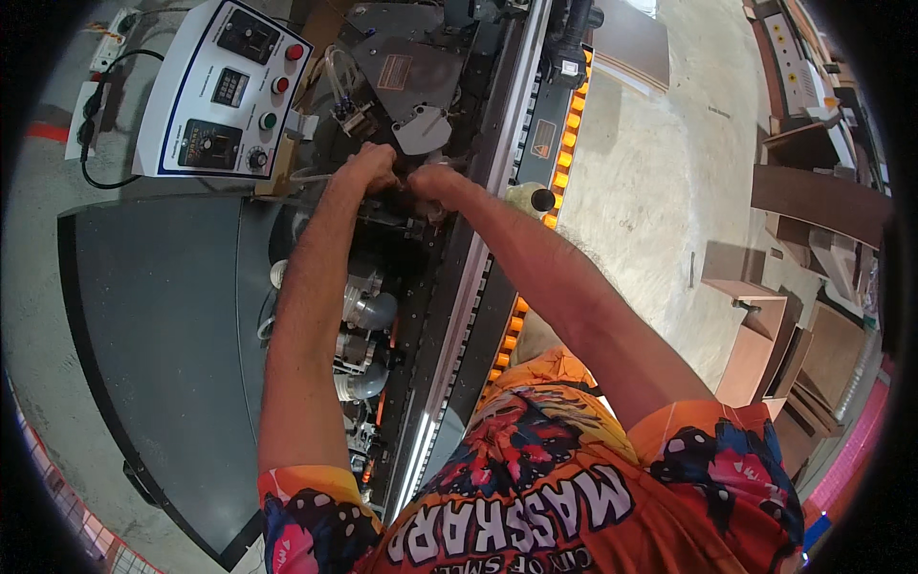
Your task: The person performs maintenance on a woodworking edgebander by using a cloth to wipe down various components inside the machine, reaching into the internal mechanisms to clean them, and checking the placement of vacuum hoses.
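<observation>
Both my arms reach forward into the open body of a long dark machine (pixel 435 72). My left hand (pixel 368 168) is closed, its fingers curled down just below a small brass-coloured fitting with clear tubes (pixel 356 120). Close beside it on the right, my right hand (pixel 438 184) is closed like a fist, near the machine's long metal rail (pixel 488 182). A grey rounded metal plate (pixel 423 129) lies just beyond the two hands. What the fingers grip, if anything, is hidden by the hands and the shadow.
A white control box (pixel 225 96) with knobs and buttons stands left of my hands. Below it is a large dark grey cover (pixel 163 354). Hose fittings (pixel 368 311) line the machine under my left forearm. Orange rollers (pixel 567 139) run along its right side. Wooden boards (pixel 822 206) stand far right.
</observation>
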A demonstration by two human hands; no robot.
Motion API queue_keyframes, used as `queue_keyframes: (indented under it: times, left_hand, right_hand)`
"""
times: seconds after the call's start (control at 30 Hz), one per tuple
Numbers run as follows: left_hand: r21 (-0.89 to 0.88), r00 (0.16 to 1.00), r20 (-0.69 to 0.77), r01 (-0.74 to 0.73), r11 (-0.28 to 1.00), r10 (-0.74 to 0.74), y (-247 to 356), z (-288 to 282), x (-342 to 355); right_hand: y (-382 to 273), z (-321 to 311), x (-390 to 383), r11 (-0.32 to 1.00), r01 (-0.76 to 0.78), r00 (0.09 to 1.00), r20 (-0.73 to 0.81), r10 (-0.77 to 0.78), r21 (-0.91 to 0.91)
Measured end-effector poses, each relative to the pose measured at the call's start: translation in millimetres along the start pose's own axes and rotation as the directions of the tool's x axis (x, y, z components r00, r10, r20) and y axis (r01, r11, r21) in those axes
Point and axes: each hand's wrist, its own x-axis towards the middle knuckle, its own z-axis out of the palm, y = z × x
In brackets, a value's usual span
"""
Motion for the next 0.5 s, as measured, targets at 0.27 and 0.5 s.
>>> queue_keyframes:
  times: [0.27, 0.5]
  left_hand:
    - [0.025, 0.996, 0.057, -0.066, 0.998, 0.065, -11, 0, 13]
    - [-0.198, 0.973, 0.037, -0.217, 0.956, 0.228, -3, -1, 14]
  right_hand:
    - [-3, -70, -70, 0.801, -0.414, 0.883, -0.02, 0.468, 0.433]
    - [-74, -135, -154, 0.633, -0.538, 0.548, -0.34, 0.764, 0.556]
